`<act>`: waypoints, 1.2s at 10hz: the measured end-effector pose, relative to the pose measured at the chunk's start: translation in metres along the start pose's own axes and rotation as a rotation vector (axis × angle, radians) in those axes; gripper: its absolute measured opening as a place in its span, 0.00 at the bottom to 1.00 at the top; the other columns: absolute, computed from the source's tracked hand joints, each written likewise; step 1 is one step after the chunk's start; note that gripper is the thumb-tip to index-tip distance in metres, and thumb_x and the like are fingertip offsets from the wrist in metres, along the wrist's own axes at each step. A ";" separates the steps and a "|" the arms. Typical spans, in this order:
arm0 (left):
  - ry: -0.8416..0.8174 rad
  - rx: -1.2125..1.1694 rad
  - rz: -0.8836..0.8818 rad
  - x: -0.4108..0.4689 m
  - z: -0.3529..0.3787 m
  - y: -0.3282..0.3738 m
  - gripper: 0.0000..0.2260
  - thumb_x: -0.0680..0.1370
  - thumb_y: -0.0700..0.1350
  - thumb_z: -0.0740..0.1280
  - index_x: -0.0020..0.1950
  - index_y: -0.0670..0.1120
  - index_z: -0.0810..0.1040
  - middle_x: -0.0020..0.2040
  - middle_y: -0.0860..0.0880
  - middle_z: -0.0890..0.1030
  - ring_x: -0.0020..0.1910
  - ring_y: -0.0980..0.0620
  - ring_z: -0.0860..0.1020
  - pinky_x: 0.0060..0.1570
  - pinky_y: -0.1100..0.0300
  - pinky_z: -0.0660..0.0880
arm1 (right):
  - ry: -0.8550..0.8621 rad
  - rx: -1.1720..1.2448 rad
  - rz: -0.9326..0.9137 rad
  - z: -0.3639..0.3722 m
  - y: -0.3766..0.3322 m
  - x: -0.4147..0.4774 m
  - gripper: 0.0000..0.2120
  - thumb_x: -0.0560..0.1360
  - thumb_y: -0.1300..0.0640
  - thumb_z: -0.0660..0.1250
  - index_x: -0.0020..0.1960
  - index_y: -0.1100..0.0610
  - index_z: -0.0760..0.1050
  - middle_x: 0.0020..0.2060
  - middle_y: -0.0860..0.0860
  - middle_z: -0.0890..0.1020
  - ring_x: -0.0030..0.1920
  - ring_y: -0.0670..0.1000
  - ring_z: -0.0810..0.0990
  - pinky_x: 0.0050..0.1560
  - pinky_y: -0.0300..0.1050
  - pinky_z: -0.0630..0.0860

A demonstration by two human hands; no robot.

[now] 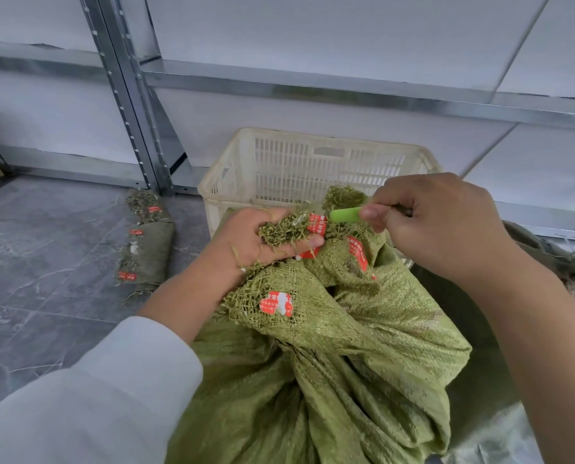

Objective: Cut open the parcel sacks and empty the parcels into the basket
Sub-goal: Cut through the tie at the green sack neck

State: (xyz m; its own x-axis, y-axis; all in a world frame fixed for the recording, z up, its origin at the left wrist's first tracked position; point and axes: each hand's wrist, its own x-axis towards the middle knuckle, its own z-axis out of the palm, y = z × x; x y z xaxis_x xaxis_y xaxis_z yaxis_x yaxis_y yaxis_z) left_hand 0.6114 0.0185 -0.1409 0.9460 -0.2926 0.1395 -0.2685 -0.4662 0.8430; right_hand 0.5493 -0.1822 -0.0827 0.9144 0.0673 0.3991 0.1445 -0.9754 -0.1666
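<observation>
Sack (pixel 329 363) before basket (pixel 232 169); strip (pixel 145 242) on floor (pixel 45 262) left.

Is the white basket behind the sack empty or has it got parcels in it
Cannot tell fully: the basket shows bare inner walls and no parcels, but the green sack hides its bottom.

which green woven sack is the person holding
The bulging green woven sack: the left hand grips its mouth, the right hand holds a green plastic cutter. The flat folded sack on the floor lies untouched.
</observation>
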 end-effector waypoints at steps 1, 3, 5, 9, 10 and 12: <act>-0.122 -0.013 0.035 -0.003 -0.001 -0.006 0.11 0.70 0.32 0.72 0.52 0.37 0.81 0.46 0.50 0.82 0.46 0.54 0.81 0.52 0.72 0.70 | 0.022 0.071 0.015 0.002 0.000 0.002 0.15 0.77 0.45 0.59 0.38 0.50 0.78 0.29 0.41 0.78 0.33 0.44 0.74 0.37 0.45 0.71; -0.024 -0.016 0.172 -0.017 0.011 -0.025 0.29 0.60 0.58 0.72 0.56 0.43 0.80 0.56 0.42 0.82 0.58 0.48 0.78 0.68 0.58 0.66 | 0.224 0.286 0.137 -0.038 0.031 0.009 0.15 0.72 0.40 0.60 0.40 0.51 0.76 0.24 0.48 0.75 0.25 0.44 0.68 0.32 0.44 0.63; 0.123 0.066 0.394 -0.011 0.011 -0.037 0.27 0.64 0.50 0.73 0.56 0.33 0.79 0.52 0.35 0.82 0.55 0.37 0.80 0.67 0.56 0.70 | -0.145 0.235 0.045 -0.013 0.004 0.003 0.11 0.73 0.40 0.65 0.38 0.43 0.81 0.29 0.36 0.78 0.27 0.37 0.73 0.32 0.42 0.65; 0.246 0.131 0.576 0.001 0.009 -0.051 0.20 0.64 0.40 0.79 0.54 0.38 0.81 0.47 0.41 0.83 0.48 0.46 0.83 0.57 0.47 0.77 | -0.188 0.226 0.033 -0.017 0.003 -0.003 0.02 0.72 0.40 0.68 0.43 0.33 0.80 0.38 0.35 0.81 0.41 0.41 0.78 0.43 0.41 0.73; 0.272 0.086 0.655 0.003 0.012 -0.050 0.20 0.68 0.51 0.74 0.54 0.41 0.79 0.45 0.47 0.81 0.46 0.58 0.78 0.59 0.68 0.73 | -0.169 0.210 0.039 -0.020 0.002 -0.004 0.02 0.72 0.39 0.67 0.43 0.32 0.79 0.41 0.37 0.82 0.43 0.43 0.78 0.43 0.41 0.73; 0.275 0.079 0.620 0.001 0.013 -0.049 0.20 0.66 0.46 0.78 0.55 0.42 0.78 0.45 0.43 0.83 0.46 0.55 0.80 0.58 0.61 0.75 | -0.193 0.204 0.029 -0.020 0.001 -0.005 0.04 0.72 0.39 0.68 0.43 0.34 0.81 0.40 0.34 0.81 0.43 0.41 0.77 0.42 0.43 0.73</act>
State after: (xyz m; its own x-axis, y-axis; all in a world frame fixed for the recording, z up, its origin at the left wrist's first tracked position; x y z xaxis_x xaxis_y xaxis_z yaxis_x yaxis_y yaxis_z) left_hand 0.6234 0.0306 -0.1891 0.6217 -0.3078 0.7202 -0.7785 -0.3435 0.5253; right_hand 0.5370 -0.1880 -0.0667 0.9717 0.0977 0.2152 0.1722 -0.9165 -0.3611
